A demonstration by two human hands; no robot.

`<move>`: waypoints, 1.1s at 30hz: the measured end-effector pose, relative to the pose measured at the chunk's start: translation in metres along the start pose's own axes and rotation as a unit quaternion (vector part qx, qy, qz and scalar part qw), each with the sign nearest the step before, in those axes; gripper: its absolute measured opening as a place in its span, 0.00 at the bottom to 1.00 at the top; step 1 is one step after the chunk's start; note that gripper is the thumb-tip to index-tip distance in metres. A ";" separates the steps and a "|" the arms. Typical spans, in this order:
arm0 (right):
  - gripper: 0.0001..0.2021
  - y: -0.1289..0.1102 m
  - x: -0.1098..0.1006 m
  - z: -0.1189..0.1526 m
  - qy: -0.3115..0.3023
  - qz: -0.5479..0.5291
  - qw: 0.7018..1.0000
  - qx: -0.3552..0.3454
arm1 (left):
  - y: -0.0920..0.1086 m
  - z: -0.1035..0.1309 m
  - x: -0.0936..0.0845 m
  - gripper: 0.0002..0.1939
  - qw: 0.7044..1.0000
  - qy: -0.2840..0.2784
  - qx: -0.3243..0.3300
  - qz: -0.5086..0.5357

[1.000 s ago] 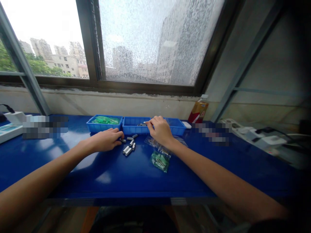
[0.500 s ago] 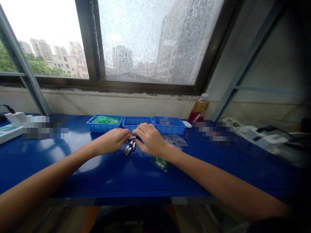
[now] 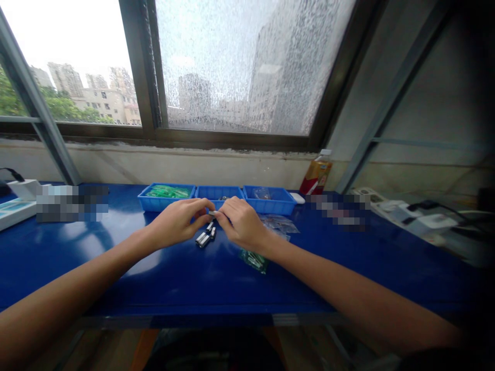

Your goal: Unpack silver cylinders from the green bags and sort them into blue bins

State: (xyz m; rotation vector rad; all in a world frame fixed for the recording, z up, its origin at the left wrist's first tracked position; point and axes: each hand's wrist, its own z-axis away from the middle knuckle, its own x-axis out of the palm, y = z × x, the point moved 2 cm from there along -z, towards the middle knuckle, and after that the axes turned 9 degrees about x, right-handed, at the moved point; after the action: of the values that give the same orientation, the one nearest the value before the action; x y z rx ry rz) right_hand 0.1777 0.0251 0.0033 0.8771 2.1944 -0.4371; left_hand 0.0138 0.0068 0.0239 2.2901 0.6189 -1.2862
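Observation:
Between my hands, above the blue table, is a small light metallic piece (image 3: 212,214). My left hand (image 3: 181,219) holds its left side, with thumb and index finger curved around it. My right hand (image 3: 242,220) pinches the other side, its fingers closed. Just below my fingertips, several small silver and black metal pieces (image 3: 203,238) lie in a loose cluster on the table. A green bag of small slim parts (image 3: 254,260) lies below my right wrist, and clear plastic bags (image 3: 281,224) lie to the right of that hand.
Three blue trays stand in a row behind my hands: the left tray (image 3: 146,197) with green packets, the middle tray (image 3: 204,192) and the right tray (image 3: 284,207) with small contents. A bottle (image 3: 316,173) stands at the back right. Power strips (image 3: 19,210) lie far left.
My left hand's thumb and index finger have spread a little, and the hand has tilted upward. The small piece between my hands has shifted slightly up and turned. My right hand has barely moved.

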 end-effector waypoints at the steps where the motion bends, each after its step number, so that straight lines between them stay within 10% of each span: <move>1: 0.15 -0.001 0.000 0.000 0.001 -0.009 1.000 -0.001 | 0.000 0.000 -0.001 0.11 1.000 0.005 -0.009 -0.005; 13: 0.12 0.000 -0.011 -0.003 0.036 0.010 0.999 -0.033 | 0.000 -0.002 -0.006 0.21 0.996 -0.029 -0.047 0.064; 19: 0.15 0.039 -0.005 -0.011 0.071 0.053 0.993 0.077 | -0.014 0.005 -0.002 0.14 0.980 -0.153 -0.098 -0.079; 25: 0.12 0.071 0.010 -0.010 0.041 0.100 0.983 0.147 | -0.018 0.009 0.001 0.11 0.978 -0.158 -0.096 -0.097; 33: 0.14 0.033 0.000 -0.007 0.026 0.034 0.994 0.104 | -0.021 0.013 0.002 0.09 0.973 -0.201 -0.083 -0.077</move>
State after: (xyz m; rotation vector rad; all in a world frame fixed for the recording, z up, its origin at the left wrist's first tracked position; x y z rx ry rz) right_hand 0.1977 0.0525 0.0063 1.0820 2.1869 -0.6250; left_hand -0.0057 0.0163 0.0130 1.8022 0.7358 -1.6455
